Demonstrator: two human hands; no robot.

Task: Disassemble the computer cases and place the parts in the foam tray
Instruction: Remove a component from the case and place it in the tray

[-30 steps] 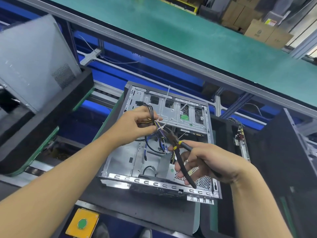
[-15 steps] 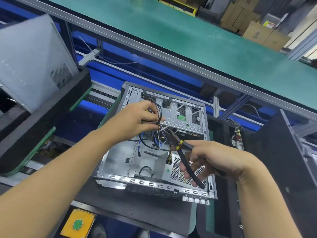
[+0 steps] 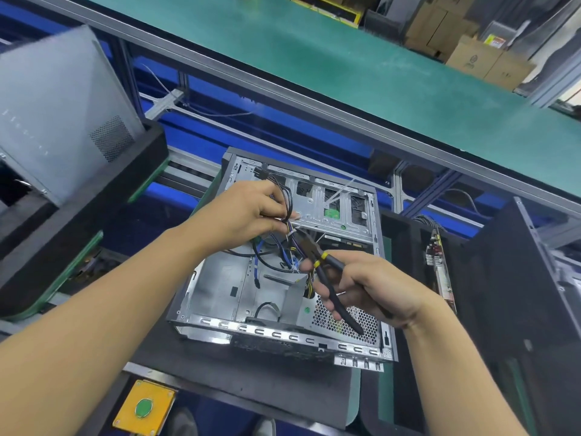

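An open grey computer case (image 3: 220, 291) lies on its side on a black foam pad, its inside facing up. My left hand (image 3: 248, 212) grips a bundle of black and coloured cables (image 3: 287, 196) lifted above the case. My right hand (image 3: 367, 284) holds black-handled cutting pliers (image 3: 327, 278) with yellow rings, their jaws at the cable bundle just below my left hand. Blue and black cables (image 3: 257, 265) loop inside the case beneath both hands.
A black foam tray (image 3: 94, 209) at the left holds a grey side panel (image 3: 56, 121). Another black tray (image 3: 490, 278) at the right holds a circuit board (image 3: 438, 269). A green conveyor belt (image 3: 345, 64) runs behind. A yellow box with a green button (image 3: 144, 407) sits below the case.
The view has shifted slightly. My left hand has pulled the cable bundle a little higher while the pliers stay at the bundle.
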